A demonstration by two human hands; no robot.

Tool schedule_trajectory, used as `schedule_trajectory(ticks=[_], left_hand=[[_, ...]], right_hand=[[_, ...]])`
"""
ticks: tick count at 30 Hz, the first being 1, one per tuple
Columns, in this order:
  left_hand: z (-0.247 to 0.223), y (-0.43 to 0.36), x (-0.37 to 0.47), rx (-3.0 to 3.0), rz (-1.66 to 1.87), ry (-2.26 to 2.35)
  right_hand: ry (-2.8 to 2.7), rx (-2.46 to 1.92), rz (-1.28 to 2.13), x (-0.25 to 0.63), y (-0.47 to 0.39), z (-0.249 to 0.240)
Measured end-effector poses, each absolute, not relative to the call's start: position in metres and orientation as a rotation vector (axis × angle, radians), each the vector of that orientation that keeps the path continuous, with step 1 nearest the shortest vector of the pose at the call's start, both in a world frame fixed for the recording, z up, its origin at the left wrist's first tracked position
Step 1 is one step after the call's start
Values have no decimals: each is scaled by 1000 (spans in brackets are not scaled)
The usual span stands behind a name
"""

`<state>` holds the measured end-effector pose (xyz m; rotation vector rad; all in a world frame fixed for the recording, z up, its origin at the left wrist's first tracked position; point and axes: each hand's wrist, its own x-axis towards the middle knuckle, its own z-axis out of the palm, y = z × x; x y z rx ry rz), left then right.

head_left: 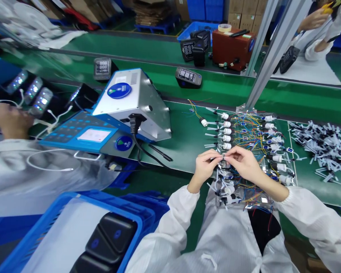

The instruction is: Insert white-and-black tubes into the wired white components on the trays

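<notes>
My left hand (pixel 206 166) and my right hand (pixel 243 163) meet at the left side of a clear plastic tray (pixel 263 167). Fingertips of both pinch a small tube fitting (pixel 223 156) between them; its details are mostly hidden. Under and around my hands, the tray bears rows of small white cylindrical parts (pixel 226 138) with pale tubes sticking out at the left. Thin red, yellow and blue wires (pixel 248 137) run across the middle. More white cylinders (pixel 276 157) line the right side. One wired white cylinder (pixel 204 122) lies apart on the green bench.
A heap of black fittings with pale tubes (pixel 319 148) lies to the right. A silver-blue test box (pixel 130 102) with a black cable stands left. A blue crate (pixel 74 199) holds black devices. A metal post (pixel 263 53) rises behind the tray. Co-workers' hands (pixel 10 119) show left and upper right.
</notes>
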<state>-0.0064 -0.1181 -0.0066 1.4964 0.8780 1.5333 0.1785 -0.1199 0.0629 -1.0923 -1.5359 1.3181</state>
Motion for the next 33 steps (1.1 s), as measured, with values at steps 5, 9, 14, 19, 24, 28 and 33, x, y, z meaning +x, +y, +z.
schedule_trajectory(ticks=[5,9,14,19,24,28,33], left_hand=[[-6,-120,-4,1549,1544,911],[-5,-120,-4,1597,1469,952],[-1,-117,-9,1668,1471,962],[0,-115,-16,1768,1554,913],[-3,-117,-17,1814,1508,880],[-4,-117,-18,1790,1501,873],[-3,-117,-18,1783,1492,836]], right_hand=[[-1773,-1197,1014,182,-120,62],[-1823,-1194,935,184,-119,58],[-1754,-1173,998,185,-117,53],[-1777,-1143,1006,185,-118,58],[-1820,-1118,1020,186,-118,61],[-1857,-1093,1034,187,-116,61],[-1872,-1102,1034,188,-116,62]])
